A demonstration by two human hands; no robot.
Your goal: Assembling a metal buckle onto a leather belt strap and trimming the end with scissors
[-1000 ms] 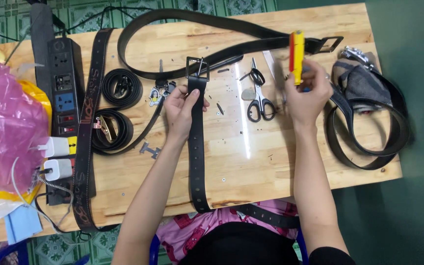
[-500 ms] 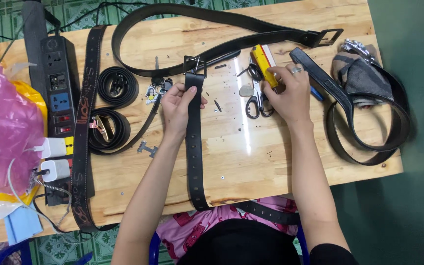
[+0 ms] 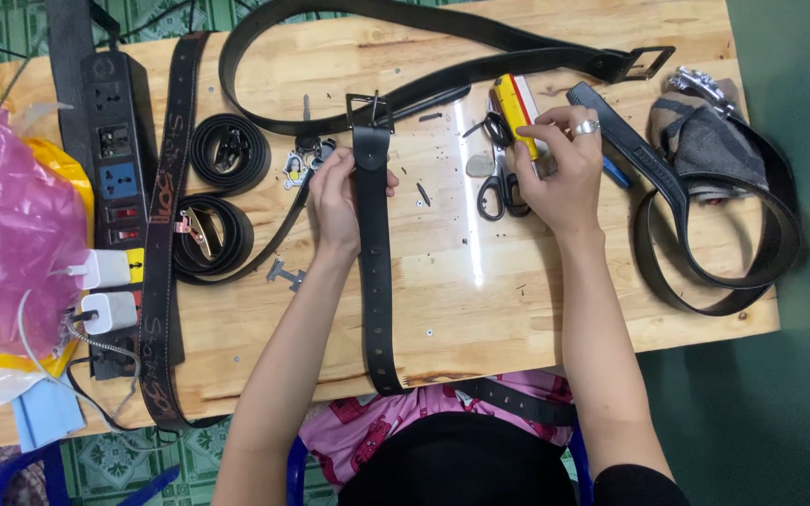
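A person seen from above works at a wooden table, both bare forearms reaching in from the near edge. The left hand grips a black belt just below its square buckle, fingers curled around the strap's left side; the fingertips under the strap are hidden. The belt runs straight from mid-table toward the near edge, where it drops over and its end goes out of sight. The right hand, wearing a ring, closes on a yellow tool near the far edge; its lower part is covered by the fingers, so its kind is hard to make out. Scissors lie just beside that hand, partly under it. A long belt loops along the far edge, its top cut off by the frame. Two coiled belts sit toward the left edge, beside a brown strap and a power strip with chargers. A pink bag overhangs the left edge, partly out of frame. At the right edge another looped belt lies around a grey cloth.
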